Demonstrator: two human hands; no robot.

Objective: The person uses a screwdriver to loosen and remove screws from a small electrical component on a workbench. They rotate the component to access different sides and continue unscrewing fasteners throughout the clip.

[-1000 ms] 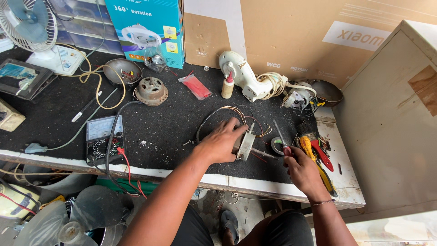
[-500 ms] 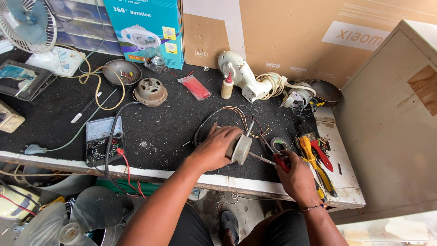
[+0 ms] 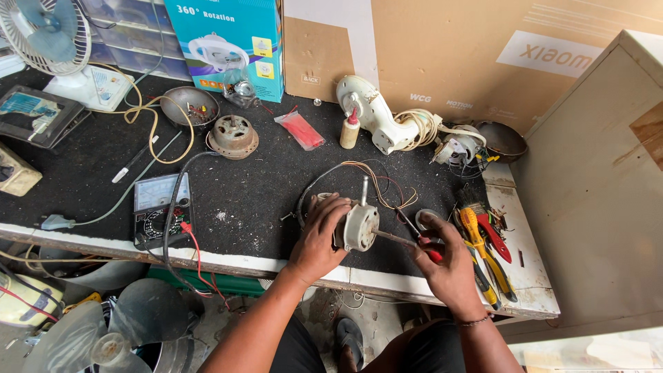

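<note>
The left hand (image 3: 319,238) grips a small fan motor (image 3: 353,224) near the front edge of the bench (image 3: 248,200), fingers wrapped around its casing. The right hand (image 3: 447,266), fingers closed on a red-handled screwdriver (image 3: 407,242), sets its tip against the motor's end cover. This looks like dismantling work; the next move needs the tip seated squarely and the motor held firm.

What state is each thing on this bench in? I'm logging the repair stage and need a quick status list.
fan motor: tipped on its side, shaft up, wires trailing
left hand: gripping the fan motor
right hand: holding the screwdriver
screwdriver: tip against the motor
multimeter: lying flat, leads plugged in
glue bottle: upright, capped
metal bowl: upright, holding small parts
desk fan: standing, blades not blurred
</note>
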